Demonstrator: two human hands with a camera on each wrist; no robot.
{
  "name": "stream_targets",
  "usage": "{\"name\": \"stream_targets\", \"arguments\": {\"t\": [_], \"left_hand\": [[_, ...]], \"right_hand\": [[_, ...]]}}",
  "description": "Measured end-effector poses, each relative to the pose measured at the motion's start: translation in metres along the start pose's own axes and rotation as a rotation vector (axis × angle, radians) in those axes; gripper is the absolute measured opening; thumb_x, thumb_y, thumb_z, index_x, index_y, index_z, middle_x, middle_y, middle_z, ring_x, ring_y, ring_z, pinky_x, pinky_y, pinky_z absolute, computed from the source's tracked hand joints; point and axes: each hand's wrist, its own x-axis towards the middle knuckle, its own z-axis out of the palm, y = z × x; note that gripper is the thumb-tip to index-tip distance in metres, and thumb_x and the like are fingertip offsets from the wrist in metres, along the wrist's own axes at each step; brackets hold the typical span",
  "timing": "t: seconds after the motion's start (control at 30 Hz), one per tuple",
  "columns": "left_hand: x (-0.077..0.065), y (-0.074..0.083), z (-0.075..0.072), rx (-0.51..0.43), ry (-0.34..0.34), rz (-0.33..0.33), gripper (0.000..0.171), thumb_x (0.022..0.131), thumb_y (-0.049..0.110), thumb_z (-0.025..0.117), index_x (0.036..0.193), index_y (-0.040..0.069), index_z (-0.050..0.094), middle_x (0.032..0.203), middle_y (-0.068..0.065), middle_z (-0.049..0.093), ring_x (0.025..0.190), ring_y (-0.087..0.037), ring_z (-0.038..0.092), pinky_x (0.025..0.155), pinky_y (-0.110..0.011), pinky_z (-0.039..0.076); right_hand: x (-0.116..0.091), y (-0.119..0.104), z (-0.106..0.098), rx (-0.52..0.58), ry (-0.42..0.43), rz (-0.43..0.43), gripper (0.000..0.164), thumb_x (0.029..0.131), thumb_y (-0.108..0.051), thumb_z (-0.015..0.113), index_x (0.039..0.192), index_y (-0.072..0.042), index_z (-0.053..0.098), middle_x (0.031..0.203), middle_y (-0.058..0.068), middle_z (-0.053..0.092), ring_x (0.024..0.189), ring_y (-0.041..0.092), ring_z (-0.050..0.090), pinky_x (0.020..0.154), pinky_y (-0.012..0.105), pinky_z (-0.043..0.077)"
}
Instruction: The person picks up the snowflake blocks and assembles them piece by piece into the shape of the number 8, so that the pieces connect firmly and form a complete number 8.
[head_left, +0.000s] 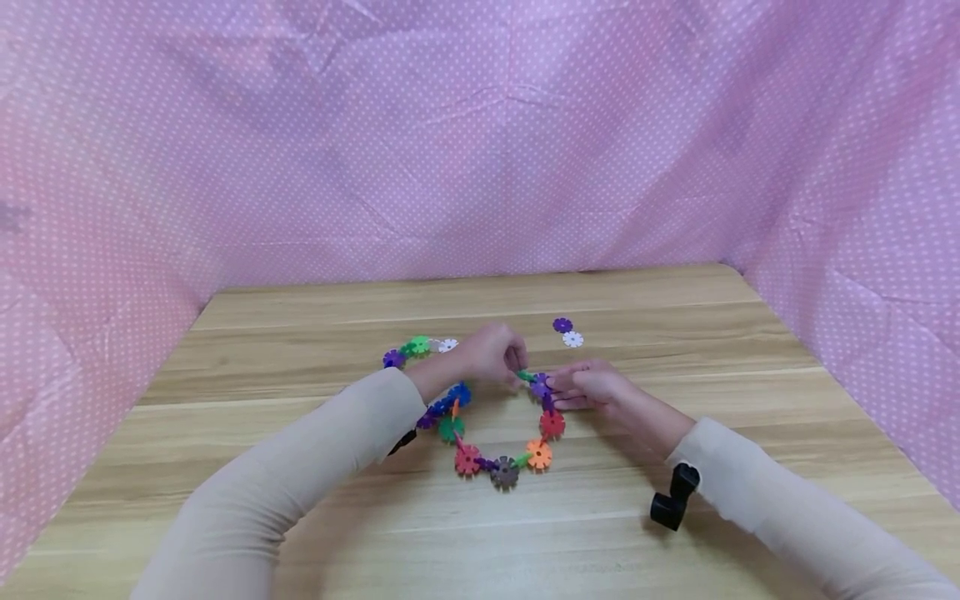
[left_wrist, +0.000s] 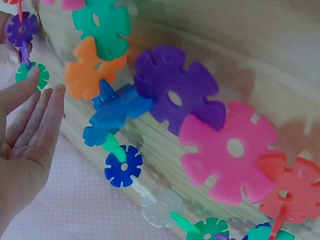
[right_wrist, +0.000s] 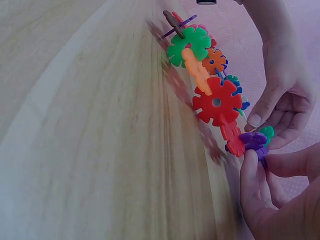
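Observation:
A chain of colourful notched plastic discs (head_left: 538, 455) loops over the table between the hands. My left hand (head_left: 491, 354) is at the far end of the chain, its thumb and finger pinching a green disc (left_wrist: 24, 76). Facing it from the right, my right hand (head_left: 596, 385) pinches a purple disc (right_wrist: 255, 141) joined to that green one. A red disc (right_wrist: 216, 102) and an orange disc (right_wrist: 197, 72) follow down the chain. Part of the chain behind the left wrist is hidden in the head view.
A loose purple disc (head_left: 562, 325) and a white disc (head_left: 573, 340) lie farther back on the wooden table (head_left: 315, 321). More of the chain, with a bright green disc (head_left: 420, 344), curves left beyond the left forearm. Pink dotted cloth (head_left: 480, 167) hangs around the table.

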Motion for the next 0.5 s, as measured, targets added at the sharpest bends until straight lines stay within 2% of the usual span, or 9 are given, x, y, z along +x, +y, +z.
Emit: {"name": "stream_targets", "arguments": {"t": [0.23,0.37,0.5], "left_hand": [[-0.009,0.015,0.004,0.042,0.069,0.04,0.028,0.082,0.008,0.074,0.108,0.0,0.066,0.108,-0.013,0.071,0.1,-0.021,0.067,0.088,-0.027,0.056],[-0.017,0.028,0.013,0.155,0.097,0.07,0.036,0.081,0.019,0.077,0.112,0.005,0.065,0.113,-0.007,0.069,0.106,-0.019,0.064,0.093,-0.028,0.055],[-0.023,0.039,0.025,0.323,0.117,0.054,0.059,0.079,0.043,0.077,0.123,0.009,0.06,0.124,-0.003,0.062,0.117,-0.017,0.058,0.1,-0.028,0.051]], "right_hand": [[0.001,0.0,0.0,-0.016,-0.013,-0.001,0.04,0.093,0.0,0.055,0.129,0.014,0.048,0.083,0.0,0.074,0.072,0.007,0.069,0.08,0.027,0.06],[0.001,0.0,0.0,-0.01,-0.016,-0.001,0.04,0.093,0.0,0.055,0.129,0.013,0.049,0.085,0.002,0.075,0.072,0.008,0.069,0.08,0.027,0.06],[0.001,0.001,-0.001,-0.018,-0.024,-0.016,0.039,0.093,0.002,0.054,0.129,0.014,0.048,0.086,0.003,0.075,0.073,0.008,0.07,0.08,0.026,0.06]]}}
